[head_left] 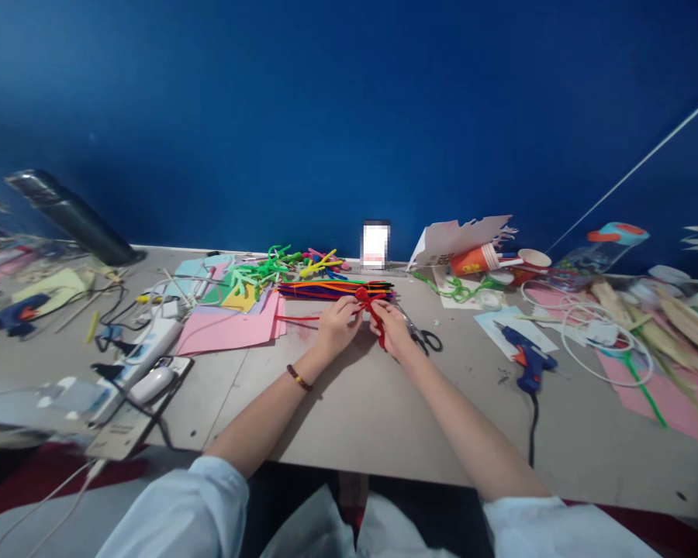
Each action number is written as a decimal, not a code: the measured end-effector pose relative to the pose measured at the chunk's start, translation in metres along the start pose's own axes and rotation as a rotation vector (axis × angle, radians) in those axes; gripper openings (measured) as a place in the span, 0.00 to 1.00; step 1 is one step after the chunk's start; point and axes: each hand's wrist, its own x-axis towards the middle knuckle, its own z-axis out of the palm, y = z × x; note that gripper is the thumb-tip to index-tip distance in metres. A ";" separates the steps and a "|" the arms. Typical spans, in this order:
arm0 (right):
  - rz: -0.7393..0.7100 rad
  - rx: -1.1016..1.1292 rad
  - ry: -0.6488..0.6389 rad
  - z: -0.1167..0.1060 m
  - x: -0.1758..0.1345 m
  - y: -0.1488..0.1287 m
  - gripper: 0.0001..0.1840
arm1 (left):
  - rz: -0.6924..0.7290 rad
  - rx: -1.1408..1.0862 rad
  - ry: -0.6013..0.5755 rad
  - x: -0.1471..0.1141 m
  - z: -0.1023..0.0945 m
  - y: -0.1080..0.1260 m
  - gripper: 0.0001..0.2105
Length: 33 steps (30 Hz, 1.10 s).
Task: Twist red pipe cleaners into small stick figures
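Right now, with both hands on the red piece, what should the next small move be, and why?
Probably a slight twist by the right hand while the left hand steadies the red piece: both hands pinch it close together, and neither holds the scissors.

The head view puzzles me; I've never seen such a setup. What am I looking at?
There's no machine here, just two bare human hands. The left hand and right hand together hold a bent red fuzzy piece. The single picture comes from a camera worn on the head, looking forward and down. On the flat grey table lie a bundle of multicoloured fuzzy sticks, just beyond the hands; scissors with black looped handles, by the right hand; pink paper sheets, to the left; and a blue plastic glue gun, to the right.
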 end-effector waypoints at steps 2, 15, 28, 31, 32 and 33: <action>0.025 0.006 -0.012 0.000 0.000 -0.001 0.18 | -0.014 -0.037 -0.014 0.000 -0.002 0.002 0.04; 0.091 0.024 -0.062 -0.003 0.000 -0.006 0.17 | -0.534 -0.424 -0.327 0.008 -0.007 0.007 0.09; 0.142 -0.003 -0.030 -0.005 0.002 -0.002 0.22 | -0.570 -0.644 -0.227 0.006 0.002 0.002 0.09; 0.138 -0.016 -0.034 -0.006 0.002 -0.002 0.21 | -0.645 -0.768 -0.207 0.006 0.003 0.004 0.11; 0.133 -0.021 -0.044 -0.006 0.002 -0.002 0.21 | -0.669 -0.783 -0.188 0.007 0.003 0.005 0.12; 0.128 -0.025 -0.055 -0.006 0.002 -0.002 0.21 | -0.693 -0.789 -0.168 0.007 0.003 0.005 0.12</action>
